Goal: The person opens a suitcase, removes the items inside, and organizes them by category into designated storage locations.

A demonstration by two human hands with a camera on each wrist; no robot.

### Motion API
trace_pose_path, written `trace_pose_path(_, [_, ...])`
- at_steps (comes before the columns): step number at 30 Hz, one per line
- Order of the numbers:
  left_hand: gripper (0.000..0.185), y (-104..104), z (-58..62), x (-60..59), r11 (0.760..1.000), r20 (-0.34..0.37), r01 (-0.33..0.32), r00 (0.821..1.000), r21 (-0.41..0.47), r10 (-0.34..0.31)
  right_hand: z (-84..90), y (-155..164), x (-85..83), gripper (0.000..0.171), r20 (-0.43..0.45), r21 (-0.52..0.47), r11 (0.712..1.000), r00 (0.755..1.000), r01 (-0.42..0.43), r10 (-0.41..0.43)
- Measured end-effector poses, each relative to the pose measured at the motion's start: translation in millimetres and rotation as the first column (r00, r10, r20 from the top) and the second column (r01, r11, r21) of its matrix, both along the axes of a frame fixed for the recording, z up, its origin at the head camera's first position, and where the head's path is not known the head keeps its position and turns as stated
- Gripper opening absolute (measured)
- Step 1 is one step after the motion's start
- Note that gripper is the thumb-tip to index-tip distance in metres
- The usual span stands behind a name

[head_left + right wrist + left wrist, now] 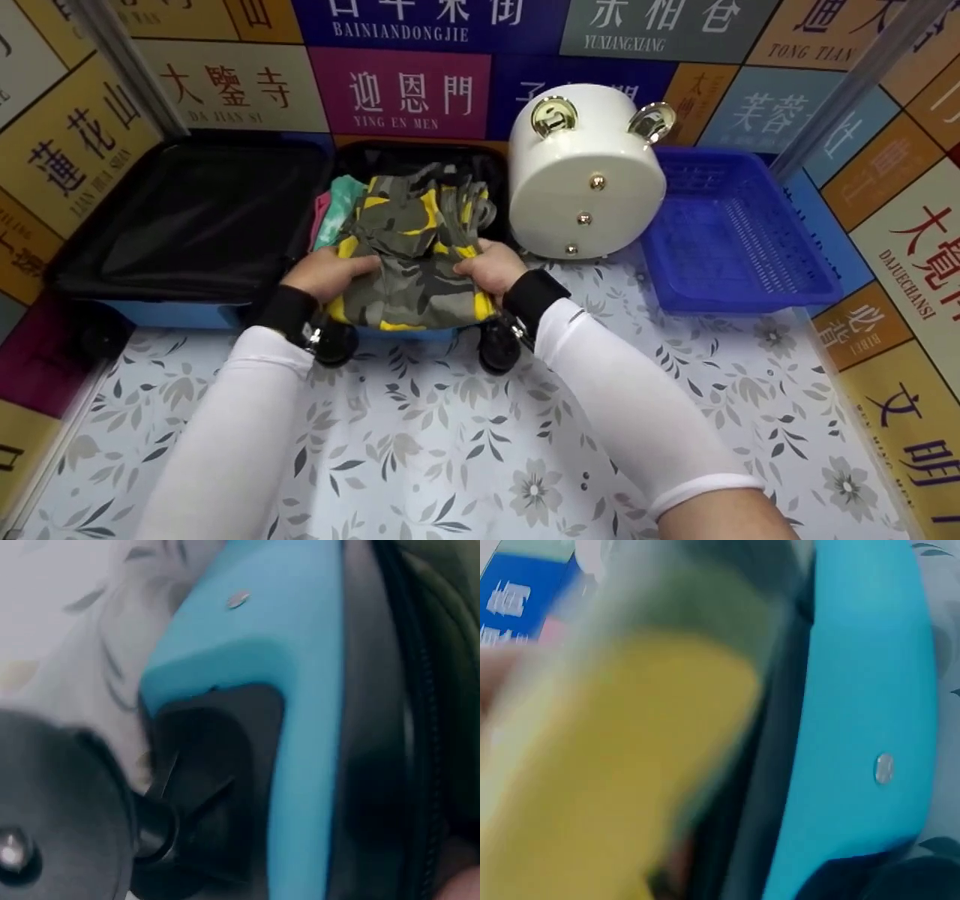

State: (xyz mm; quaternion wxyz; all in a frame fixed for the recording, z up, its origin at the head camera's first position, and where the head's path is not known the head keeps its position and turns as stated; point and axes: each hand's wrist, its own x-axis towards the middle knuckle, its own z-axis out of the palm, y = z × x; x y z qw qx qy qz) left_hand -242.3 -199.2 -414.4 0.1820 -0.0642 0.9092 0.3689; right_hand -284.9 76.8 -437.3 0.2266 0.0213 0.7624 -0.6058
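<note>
Camouflage cloth in grey, green and yellow, a folded garment, lies at the near edge of the open suitcase, over its right half; the left hand grips the garment's left side with fingers curled into the fabric, and the right hand grips its right side the same way; both forearms wear white sleeves and black wrist straps; beneath the garment a teal and a pink piece of clothing show at the left; the suitcase has a blue shell and black lining, its left half lying flat beside the packed half, and its black wheels rest on the floral-patterned counter; the left wrist view is blurred, showing yellow cloth close up against the blue shell; the right wrist view shows the blue shell and a wheel up close; just right of the suitcase stands a white round case with gold fittings, touching a blue plastic basket; walls of coloured sign panels surround the counter
</note>
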Motion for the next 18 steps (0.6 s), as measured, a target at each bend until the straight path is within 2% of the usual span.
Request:
trace_pose_path(2, [0.084,-3,-3.1,-1.3,0.999,0.003,-0.024,1.0,0.035,0.024,-0.6,1,3.3,0.047,-0.056,0.029,1.0,0.998,0.0,0.002])
trace_pose_path(5, [0.068,-3,-7.0,-1.1,0.993,-0.016,-0.044,0.999,0.107,0.046,-0.7,4,8.2,0.046,-0.113,0.039,0.999,0.994,0.013,-0.008])
trace_pose_path(7, [0.057,-1,-9.1,0.3,0.976,-0.028,-0.067,0.997,0.207,0.074,0.4,7,11.5,0.046,-0.139,0.014,1.0,0.99,0.028,-0.025])
trace_pose_path(9, [0.053,3,-10.5,2.3,0.946,-0.034,-0.071,0.996,0.315,0.086,1.3,12,13.5,0.045,-0.173,-0.019,0.999,0.984,0.045,-0.048])
trace_pose_path(13, [0.069,14,-10.6,5.7,0.847,-0.01,-0.061,0.997,0.528,0.078,4.9,21,15.5,0.042,-0.251,-0.073,0.995,0.965,0.062,-0.079])
trace_pose_path(16, [0.085,25,-7.7,7.8,0.825,-0.029,-0.046,0.997,0.563,0.076,9.1,26,16.1,0.039,-0.308,-0.075,0.995,0.947,0.065,-0.085])
trace_pose_path(18, [0.089,33,-6.1,8.5,0.844,-0.098,-0.01,0.993,0.536,0.073,12.9,30,16.5,0.038,-0.344,-0.068,0.995,0.934,0.075,-0.094])
